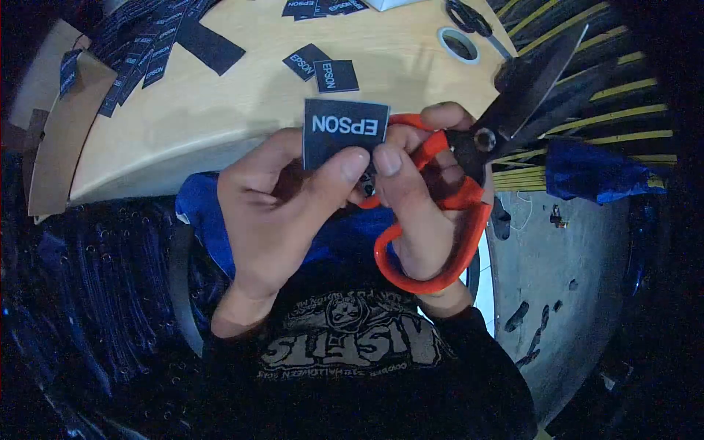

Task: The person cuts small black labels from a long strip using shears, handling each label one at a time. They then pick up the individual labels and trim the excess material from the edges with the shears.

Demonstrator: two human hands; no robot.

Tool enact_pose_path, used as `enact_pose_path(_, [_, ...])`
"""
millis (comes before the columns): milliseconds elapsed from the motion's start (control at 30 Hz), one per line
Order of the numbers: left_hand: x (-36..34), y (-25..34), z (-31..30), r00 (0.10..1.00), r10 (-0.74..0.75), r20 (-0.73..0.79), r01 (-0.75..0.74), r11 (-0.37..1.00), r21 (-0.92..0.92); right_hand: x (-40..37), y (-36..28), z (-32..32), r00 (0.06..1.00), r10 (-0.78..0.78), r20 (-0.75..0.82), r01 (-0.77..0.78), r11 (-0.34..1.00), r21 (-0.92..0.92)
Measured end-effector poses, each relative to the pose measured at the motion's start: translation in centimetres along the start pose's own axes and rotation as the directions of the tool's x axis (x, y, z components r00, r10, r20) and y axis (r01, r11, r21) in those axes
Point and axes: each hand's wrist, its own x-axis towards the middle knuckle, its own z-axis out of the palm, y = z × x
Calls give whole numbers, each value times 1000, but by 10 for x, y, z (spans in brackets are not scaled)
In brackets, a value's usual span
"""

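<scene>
A dark square label (342, 117) with white EPSON lettering, upside down to me, is held up in front of my chest. My left hand (275, 205) pinches it at the lower edge, thumb in front and fingers behind. My right hand (414, 194) is closed with its thumb tip at the label's lower right corner. Large scissors (484, 139) with red handles hang around that hand, their dark blades pointing up and right. Part of something dark shows below the label between my thumbs, too covered to make out.
On the wooden table (220, 103) lie two cut EPSON labels (337, 75), several label strips (150, 55) at the left, a roll of tape (458, 45) and black-handled scissors (469, 16). Brown cardboard (84, 110) stands at the left edge. Yellow strips (623, 92) lie at the right.
</scene>
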Motion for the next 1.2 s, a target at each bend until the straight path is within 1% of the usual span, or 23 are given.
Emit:
enact_pose_path(33, [-1, 2, 4, 999, -22, -33, 22, 1000, -17, 0, 1, -1, 999, -30, 12, 31, 999, -27])
enact_pose_path(100, [-1, 3, 5, 997, -46, -68, 43, 998, -35, 2, 3, -1, 999, -14, 29, 15, 1000, -16])
enact_pose_path(167, [-1, 0, 2, 998, -12, -59, 10, 999, -36, 2, 3, 0, 999, 0, 45, 0, 1000, -3])
enact_pose_path(200, [-1, 0, 2, 998, -11, -59, 9, 999, -36, 2, 1, 2, 1000, 15, 25, -15, 999, -29])
enact_pose_path(267, [1, -1, 4, 990, 37, -136, -48, 996, -78, 1, 2, 2, 1000, 31, 6, -30, 998, -53])
enact_pose_path(300, [3, 0, 6, 990, 39, -137, -50, 996, -77, -1, 4, 0, 999, 30, 46, -22, 984, -175])
enact_pose_path(333, [6, 1, 8, 981, 95, -168, -120, 982, -145, -3, 6, -2, 996, 34, 86, -7, 956, -294])
enact_pose_path(367, [9, 2, 8, 968, 150, -202, -192, 959, -209, -10, 5, -5, 989, 107, 105, -72, 954, -292])
enact_pose_path(400, [12, 2, 7, 967, 154, -205, -196, 959, -206, -15, 2, -6, 970, 183, 160, -115, 927, -357])
enact_pose_path(467, [14, 1, 5, 949, 255, -186, -289, 939, -189, -26, 8, -9, 949, 241, 203, -132, 890, -437])
enact_pose_path(500, [13, 3, 5, 958, 223, -180, -254, 951, -175, -31, 8, -10, 927, 304, 219, -195, 891, -411])
enact_pose_path(533, [11, 5, 8, 959, 220, -181, -251, 952, -177, -34, 9, -10, 927, 306, 216, -197, 889, -413])
enact_pose_path(600, [9, 7, 15, 930, 279, -239, -270, 960, 70, -36, 10, -9, 927, 283, 246, -145, 875, -461])
enact_pose_path(633, [9, 6, 15, 930, 281, -238, -272, 960, 70, -36, 8, -8, 918, 315, 239, -183, 874, -449])
enact_pose_path(700, [9, 5, 14, 939, 234, -252, -253, 966, -47, -39, 9, -8, 922, 298, 247, -167, 882, -442])
enact_pose_path(733, [8, 5, 12, 939, 236, -252, -255, 966, -47, -39, 9, -8, 924, 283, 256, -151, 887, -436])
enact_pose_path(800, [7, 3, 9, 944, 257, -209, -270, 962, -37, -38, 3, -5, 915, 314, 252, -181, 880, -439])
enact_pose_path(867, [6, 3, 11, 936, 262, -233, -278, 960, -34, -39, 3, -3, 904, 346, 250, -211, 872, -442])
enact_pose_path(933, [6, 7, 15, 928, 269, -259, -286, 958, -30, -40, 8, -2, 933, 259, 252, -144, 907, -396])
enact_pose_path(1000, [2, 14, 20, 936, 234, -264, -200, 968, 149, -40, 3, -2, 920, 296, 257, -170, 892, -419])
enact_pose_path(1033, [1, 15, 21, 935, 233, -266, -199, 969, 149, -40, 1, -3, 907, 331, 261, -194, 877, -440])
enact_pose_path(1100, [-1, 16, 22, 939, 193, -285, -167, 979, 113, -40, 2, -2, 914, 316, 256, -182, 880, -438])
enact_pose_path(1200, [-1, 15, 21, 937, 223, -268, -204, 974, 97, -41, 0, -1, 918, 306, 252, -174, 882, -438])
